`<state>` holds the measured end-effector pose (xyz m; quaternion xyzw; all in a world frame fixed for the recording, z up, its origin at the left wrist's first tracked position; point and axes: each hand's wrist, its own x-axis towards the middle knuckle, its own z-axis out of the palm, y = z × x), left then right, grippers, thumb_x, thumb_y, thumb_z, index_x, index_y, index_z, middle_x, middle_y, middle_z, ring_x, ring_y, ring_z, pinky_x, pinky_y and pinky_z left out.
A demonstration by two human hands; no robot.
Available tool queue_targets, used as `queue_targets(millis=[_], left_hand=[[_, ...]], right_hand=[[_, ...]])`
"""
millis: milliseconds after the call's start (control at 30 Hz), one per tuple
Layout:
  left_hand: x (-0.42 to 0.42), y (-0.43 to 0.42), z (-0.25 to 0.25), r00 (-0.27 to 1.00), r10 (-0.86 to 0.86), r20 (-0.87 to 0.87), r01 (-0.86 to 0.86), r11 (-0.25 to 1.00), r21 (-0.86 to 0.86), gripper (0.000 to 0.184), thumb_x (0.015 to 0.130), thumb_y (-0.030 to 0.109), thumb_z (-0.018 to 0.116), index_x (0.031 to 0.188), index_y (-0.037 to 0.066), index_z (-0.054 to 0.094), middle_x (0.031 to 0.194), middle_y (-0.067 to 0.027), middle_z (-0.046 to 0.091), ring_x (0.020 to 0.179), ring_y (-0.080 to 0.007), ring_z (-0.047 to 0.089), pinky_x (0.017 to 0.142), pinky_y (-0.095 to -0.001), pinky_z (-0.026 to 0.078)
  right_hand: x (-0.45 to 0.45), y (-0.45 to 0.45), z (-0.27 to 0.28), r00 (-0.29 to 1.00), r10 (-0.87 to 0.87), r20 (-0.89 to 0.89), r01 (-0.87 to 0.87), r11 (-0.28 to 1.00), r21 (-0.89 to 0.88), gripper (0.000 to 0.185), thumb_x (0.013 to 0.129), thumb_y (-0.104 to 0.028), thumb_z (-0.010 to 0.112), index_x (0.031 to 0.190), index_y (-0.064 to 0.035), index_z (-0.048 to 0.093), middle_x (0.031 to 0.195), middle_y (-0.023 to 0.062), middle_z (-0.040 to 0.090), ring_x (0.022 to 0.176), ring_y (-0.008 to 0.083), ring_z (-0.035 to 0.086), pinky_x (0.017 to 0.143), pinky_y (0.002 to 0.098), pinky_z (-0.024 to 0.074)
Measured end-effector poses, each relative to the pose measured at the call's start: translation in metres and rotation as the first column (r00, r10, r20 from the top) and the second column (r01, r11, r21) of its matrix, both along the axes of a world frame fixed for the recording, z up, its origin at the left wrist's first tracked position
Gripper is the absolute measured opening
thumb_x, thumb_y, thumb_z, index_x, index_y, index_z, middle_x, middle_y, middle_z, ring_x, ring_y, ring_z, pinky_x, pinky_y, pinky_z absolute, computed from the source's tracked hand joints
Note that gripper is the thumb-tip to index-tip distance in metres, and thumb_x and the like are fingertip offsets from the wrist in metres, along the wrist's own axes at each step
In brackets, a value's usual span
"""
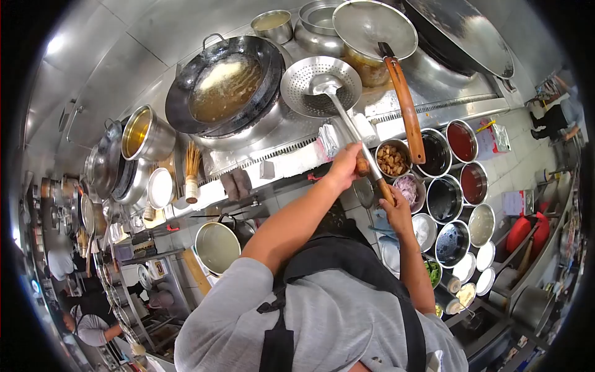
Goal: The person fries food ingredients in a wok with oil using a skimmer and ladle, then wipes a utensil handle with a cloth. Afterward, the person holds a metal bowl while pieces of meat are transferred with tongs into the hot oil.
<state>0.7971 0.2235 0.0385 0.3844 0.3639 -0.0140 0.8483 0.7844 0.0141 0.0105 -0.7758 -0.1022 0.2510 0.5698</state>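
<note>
**Steadying ladle and strainer right of the wok**

Clamped with the left hand, apparently on the strainer's handle, and with the right hand on the ladle's wooden handle. Seen at far centre, with the ladle's bowl over the strainer's holes. Judged as mid-step, holding both tools together. Calling next for firm grips and a level strainer, kept clear of the brown chunks to the right.

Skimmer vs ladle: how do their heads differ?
The skimmer has a wide head; the ladle a much smaller one. The skimmer's is perforated; the ladle's looks solid. In view, the ladle's head overlaps the skimmer's, which shows behind it. Both heads are metal.
</note>
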Motion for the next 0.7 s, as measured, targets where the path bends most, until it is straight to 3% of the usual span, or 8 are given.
queue_targets(millis=[67, 133, 233, 300, 433, 500, 567, 700], left_hand=[[-0.009, 0.015, 0.006, 0.989, -0.132, -0.066, 0.136, 0.989, 0.06, 0.037, 0.089, 0.045, 0.054, 0.092, 0.008, 0.054, 0.065, -0.0067, 0.055, 0.052, -0.0167, 0.054, 0.044, -0.0304, 0.044], [-0.027, 0.023, 0.02, 0.946, -0.283, -0.161, 0.313, 0.927, 0.209, 0.05, 0.09, 0.054, 0.046, 0.089, 0.004, 0.052, 0.063, -0.0081, 0.054, 0.043, -0.0149, 0.048, 0.038, -0.0259, 0.038], [-0.049, 0.028, 0.03, 0.96, -0.24, -0.144, 0.28, 0.841, 0.463, 0.051, 0.089, 0.053, 0.049, 0.086, 0.002, 0.052, 0.062, -0.0073, 0.054, 0.039, -0.0128, 0.044, 0.035, -0.0249, 0.035], [-0.048, 0.024, 0.048, 0.961, -0.247, -0.125, 0.277, 0.843, 0.462, 0.047, 0.09, 0.051, 0.05, 0.088, 0.004, 0.051, 0.064, -0.005, 0.055, 0.043, -0.0108, 0.046, 0.039, -0.0239, 0.038], [-0.008, 0.009, 0.069, 0.912, -0.388, 0.135, 0.348, 0.903, 0.251, 0.045, 0.091, 0.044, 0.053, 0.11, 0.004, 0.046, 0.085, -0.0087, 0.059, 0.066, -0.0132, 0.057, 0.057, -0.0251, 0.048], [0.024, -0.012, 0.073, 0.909, -0.356, 0.218, 0.322, 0.93, 0.176, 0.057, 0.089, 0.043, 0.055, 0.126, 0.003, 0.037, 0.103, -0.0154, 0.056, 0.084, -0.0204, 0.059, 0.069, -0.0322, 0.051], [0.059, -0.028, 0.072, 0.923, -0.36, 0.132, 0.343, 0.929, 0.138, 0.066, 0.087, 0.043, 0.058, 0.134, 0.005, 0.031, 0.113, -0.0207, 0.052, 0.102, -0.0301, 0.054, 0.082, -0.0424, 0.049], [0.101, -0.046, 0.059, 0.902, -0.346, 0.257, 0.374, 0.925, -0.069, 0.05, 0.087, 0.04, 0.058, 0.119, 0.004, 0.047, 0.106, -0.0179, 0.056, 0.1, -0.0303, 0.056, 0.086, -0.046, 0.046]], right_hand=[[-0.003, -0.001, 0.004, 0.992, 0.008, -0.128, -0.013, 0.999, -0.042, 0.046, 0.085, -0.015, 0.062, 0.128, -0.0052, 0.05, 0.092, 0.0046, 0.059, 0.067, 0.0084, 0.054, 0.058, 0.0223, 0.0447], [-0.016, -0.007, 0.005, 0.953, -0.08, -0.292, 0.146, 0.966, 0.211, 0.046, 0.089, -0.022, 0.059, 0.131, -0.009, 0.048, 0.085, 0.0029, 0.057, 0.056, 0.0059, 0.047, 0.048, 0.0197, 0.0394], [-0.043, -0.019, 0.0, 0.865, -0.26, -0.43, 0.375, 0.904, 0.207, 0.051, 0.095, -0.044, 0.045, 0.132, -0.009, 0.047, 0.086, 0.0053, 0.058, 0.064, 0.0097, 0.053, 0.051, 0.0244, 0.0446], [-0.066, -0.042, -0.022, 0.818, -0.21, -0.536, 0.399, 0.878, 0.264, 0.053, 0.095, -0.05, 0.041, 0.129, -0.0099, 0.049, 0.091, 0.0065, 0.059, 0.068, 0.0122, 0.055, 0.055, 0.0274, 0.0458], [-0.097, -0.079, -0.089, 0.955, 0.006, -0.295, -0.079, 0.968, -0.237, 0.035, 0.092, -0.035, 0.052, 0.11, -0.0053, 0.059, 0.09, 0.0128, 0.061, 0.073, 0.0196, 0.059, 0.06, 0.0313, 0.0476], [-0.123, -0.118, -0.182, 0.958, 0.197, 0.206, -0.136, 0.951, -0.276, 0.024, 0.089, -0.023, 0.055, 0.103, -0.0047, 0.061, 0.087, 0.0178, 0.063, 0.078, 0.0283, 0.062, 0.066, 0.038, 0.0497], [-0.134, -0.144, -0.198, 0.863, 0.464, 0.201, -0.316, 0.805, -0.501, 0.022, 0.087, -0.022, 0.055, 0.101, -0.0072, 0.062, 0.086, 0.0185, 0.064, 0.084, 0.0353, 0.062, 0.072, 0.0433, 0.0498], [-0.144, -0.15, -0.191, 0.893, 0.391, 0.222, -0.243, 0.835, -0.493, 0.022, 0.087, -0.023, 0.054, 0.1, -0.0072, 0.062, 0.086, 0.0185, 0.064, 0.084, 0.0354, 0.062, 0.072, 0.0434, 0.0497]])
